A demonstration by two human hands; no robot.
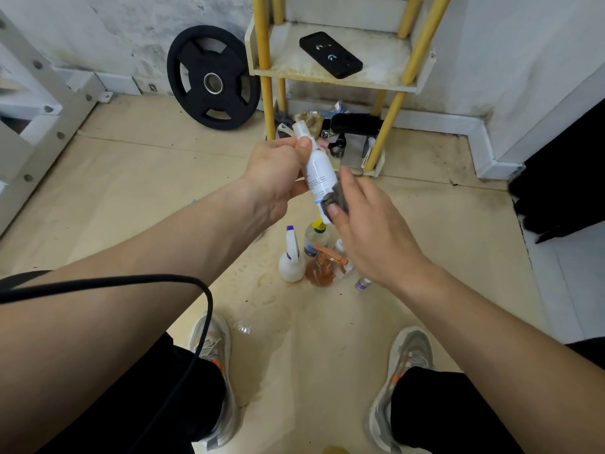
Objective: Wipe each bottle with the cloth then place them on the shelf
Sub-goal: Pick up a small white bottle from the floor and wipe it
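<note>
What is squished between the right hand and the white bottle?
A grey cloth, pressed by the right hand against the lower part of the white bottle. The head view shows it.

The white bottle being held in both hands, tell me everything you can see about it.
The white spray bottle is slim, smooth and plastic-looking, with a white cap at its top and small printed text with a blue band low on its body. It is held in the air above the floor, tilted with its cap away from the person. The left hand grips its neck and upper body. The right hand presses a dark grey cloth around its lower end, hiding the base.
</note>
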